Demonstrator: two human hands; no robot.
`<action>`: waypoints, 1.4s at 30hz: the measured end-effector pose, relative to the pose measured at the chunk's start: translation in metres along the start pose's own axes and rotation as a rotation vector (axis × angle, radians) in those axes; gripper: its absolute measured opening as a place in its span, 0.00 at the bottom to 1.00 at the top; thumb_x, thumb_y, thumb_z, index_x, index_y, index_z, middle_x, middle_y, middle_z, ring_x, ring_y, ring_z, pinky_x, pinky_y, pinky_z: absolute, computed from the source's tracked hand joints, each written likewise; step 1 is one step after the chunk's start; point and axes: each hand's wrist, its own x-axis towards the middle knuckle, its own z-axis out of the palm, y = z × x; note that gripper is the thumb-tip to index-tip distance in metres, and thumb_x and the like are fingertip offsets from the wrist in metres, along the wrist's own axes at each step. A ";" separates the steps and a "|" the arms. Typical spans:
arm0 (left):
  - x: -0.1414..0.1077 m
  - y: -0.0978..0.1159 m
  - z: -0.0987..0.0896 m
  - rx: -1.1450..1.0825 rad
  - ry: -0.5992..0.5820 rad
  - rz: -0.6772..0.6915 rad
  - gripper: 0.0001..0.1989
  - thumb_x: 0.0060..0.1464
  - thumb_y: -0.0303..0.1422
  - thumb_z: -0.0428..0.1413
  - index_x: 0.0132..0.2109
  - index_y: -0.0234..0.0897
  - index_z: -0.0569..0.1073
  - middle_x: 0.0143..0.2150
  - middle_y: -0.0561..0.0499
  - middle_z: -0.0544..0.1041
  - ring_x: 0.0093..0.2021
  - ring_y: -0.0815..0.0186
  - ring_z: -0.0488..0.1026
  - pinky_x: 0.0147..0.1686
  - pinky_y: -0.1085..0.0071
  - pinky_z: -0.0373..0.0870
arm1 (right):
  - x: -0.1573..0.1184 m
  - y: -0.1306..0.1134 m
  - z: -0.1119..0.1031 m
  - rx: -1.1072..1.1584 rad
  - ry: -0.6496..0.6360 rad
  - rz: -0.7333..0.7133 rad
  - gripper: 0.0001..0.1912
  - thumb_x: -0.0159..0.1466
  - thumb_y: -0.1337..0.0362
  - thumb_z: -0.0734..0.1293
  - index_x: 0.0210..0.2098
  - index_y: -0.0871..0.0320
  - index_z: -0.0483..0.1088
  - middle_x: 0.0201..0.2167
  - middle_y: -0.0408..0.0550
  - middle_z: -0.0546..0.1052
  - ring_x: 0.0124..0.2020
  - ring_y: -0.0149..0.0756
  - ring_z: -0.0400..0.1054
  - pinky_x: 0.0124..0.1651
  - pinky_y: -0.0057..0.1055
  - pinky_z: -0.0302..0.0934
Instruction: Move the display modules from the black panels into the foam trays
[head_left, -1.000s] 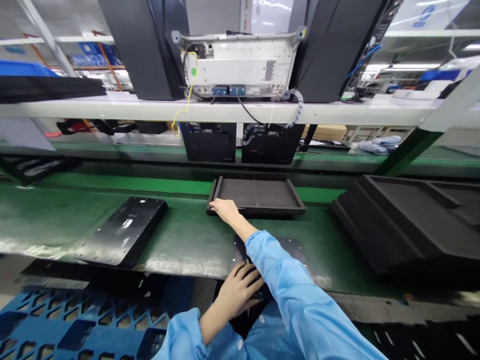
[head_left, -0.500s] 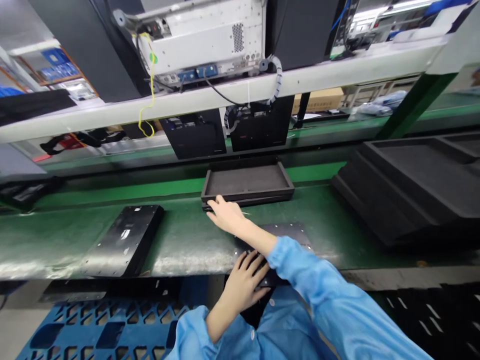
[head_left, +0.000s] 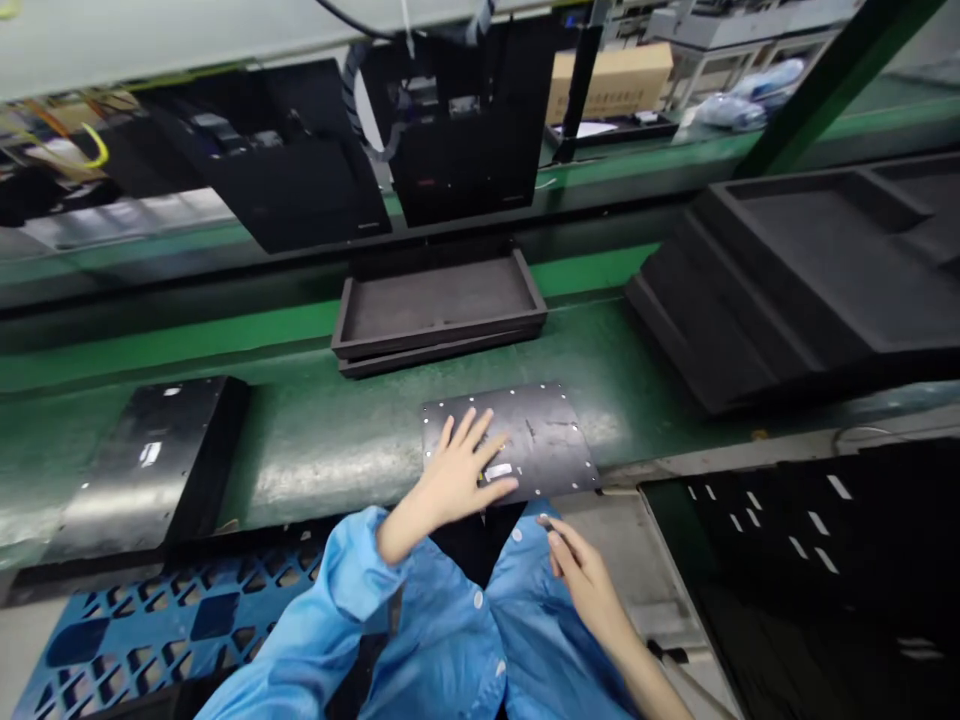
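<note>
A flat black panel (head_left: pixel 544 430) with small bright spots along its edges and a white label lies on the green work surface in front of me. My left hand (head_left: pixel 457 470) rests on its left part with fingers spread. Near the panel's front edge, close to my blue jacket, my right hand (head_left: pixel 589 580) is closed in a pinch. A tiny dark thing seems to show at its fingertips, too small to name. Behind the panel sit stacked black trays (head_left: pixel 442 335), apart from both hands.
Another black metal unit (head_left: pixel 142 470) lies at the left. Large black foam trays (head_left: pixel 750 300) are stacked at the right. Below are a blue plastic grid (head_left: pixel 172 620) and, at the right, dark slotted panels (head_left: pixel 810 540). A white shelf beam (head_left: pixel 187 40) crosses above.
My right hand has gone from the trays to the front of my jacket, its fingers now pinched. My left hand lies farther onto the panel. The view has tilted down.
</note>
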 end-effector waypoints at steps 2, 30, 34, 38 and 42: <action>0.024 -0.007 -0.004 0.033 0.015 -0.066 0.37 0.74 0.55 0.52 0.80 0.45 0.62 0.85 0.41 0.51 0.85 0.40 0.45 0.79 0.34 0.48 | 0.008 0.007 0.007 0.049 0.006 -0.019 0.35 0.72 0.31 0.62 0.49 0.55 0.81 0.24 0.41 0.69 0.26 0.40 0.65 0.32 0.36 0.62; 0.087 -0.001 0.008 0.023 0.165 -0.192 0.26 0.76 0.50 0.51 0.70 0.42 0.72 0.66 0.44 0.78 0.64 0.50 0.71 0.65 0.51 0.65 | 0.027 0.030 0.012 0.089 0.185 -0.123 0.27 0.77 0.38 0.59 0.45 0.54 0.75 0.24 0.36 0.60 0.24 0.35 0.56 0.28 0.31 0.53; 0.087 -0.001 0.006 0.026 0.156 -0.182 0.27 0.76 0.51 0.50 0.71 0.42 0.71 0.67 0.43 0.78 0.64 0.50 0.71 0.64 0.52 0.66 | 0.026 0.026 0.009 0.081 0.165 -0.121 0.26 0.78 0.39 0.59 0.46 0.54 0.74 0.25 0.36 0.59 0.25 0.36 0.55 0.28 0.32 0.52; 0.088 -0.002 0.007 0.037 0.151 -0.175 0.27 0.76 0.51 0.50 0.71 0.42 0.71 0.67 0.43 0.77 0.63 0.50 0.71 0.63 0.52 0.66 | 0.028 0.018 0.004 0.059 0.151 -0.104 0.27 0.77 0.37 0.59 0.46 0.54 0.74 0.24 0.36 0.58 0.24 0.36 0.55 0.27 0.33 0.51; 0.093 -0.001 0.003 0.060 0.145 -0.181 0.27 0.76 0.51 0.50 0.70 0.40 0.72 0.66 0.42 0.77 0.62 0.49 0.71 0.62 0.52 0.67 | 0.029 0.013 0.002 0.082 0.171 -0.092 0.33 0.72 0.29 0.61 0.44 0.53 0.75 0.22 0.36 0.58 0.21 0.35 0.54 0.24 0.33 0.51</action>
